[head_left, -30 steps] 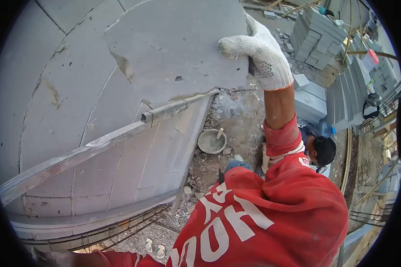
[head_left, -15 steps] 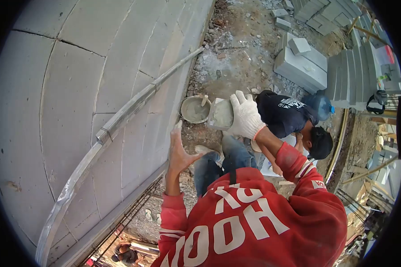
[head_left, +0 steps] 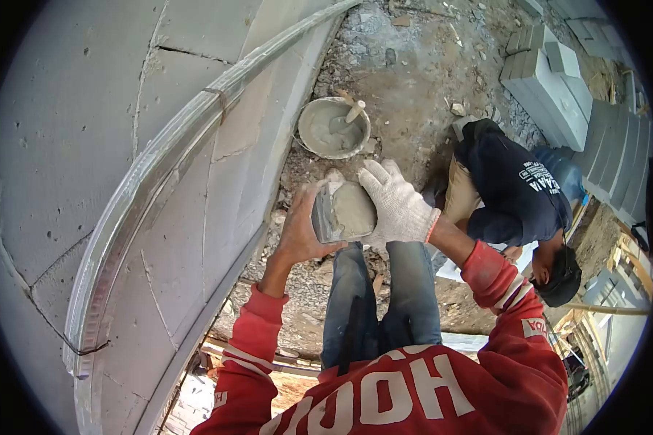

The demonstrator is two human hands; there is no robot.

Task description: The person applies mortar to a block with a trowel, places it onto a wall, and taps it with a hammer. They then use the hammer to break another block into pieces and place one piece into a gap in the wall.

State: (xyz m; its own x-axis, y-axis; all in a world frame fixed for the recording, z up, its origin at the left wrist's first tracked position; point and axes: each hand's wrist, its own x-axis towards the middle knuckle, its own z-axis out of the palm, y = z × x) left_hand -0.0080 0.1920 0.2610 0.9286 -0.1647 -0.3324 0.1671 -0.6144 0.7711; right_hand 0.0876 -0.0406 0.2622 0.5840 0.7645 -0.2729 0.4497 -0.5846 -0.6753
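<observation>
Over there the dirt ground (head_left: 421,90) is strewn with rubble (head_left: 301,281), a round bucket (head_left: 303,138) sits towards the left, and pale blocks (head_left: 548,98) are stacked on the far right side

Building site: block wall (head_left: 181,138), mortar bucket (head_left: 334,128), rubble-strewn ground (head_left: 413,65).

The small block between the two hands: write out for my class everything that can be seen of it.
The small block is grey and squared, with straight edges and a darker side face showing on the left. Its upper face carries a thick, rounded, pale grey layer that looks like wet mortar. It is held between the bare left hand and the gloved right hand, over the ground, beside the wall and nearer the person than the bucket. Its underside is hidden.
</observation>
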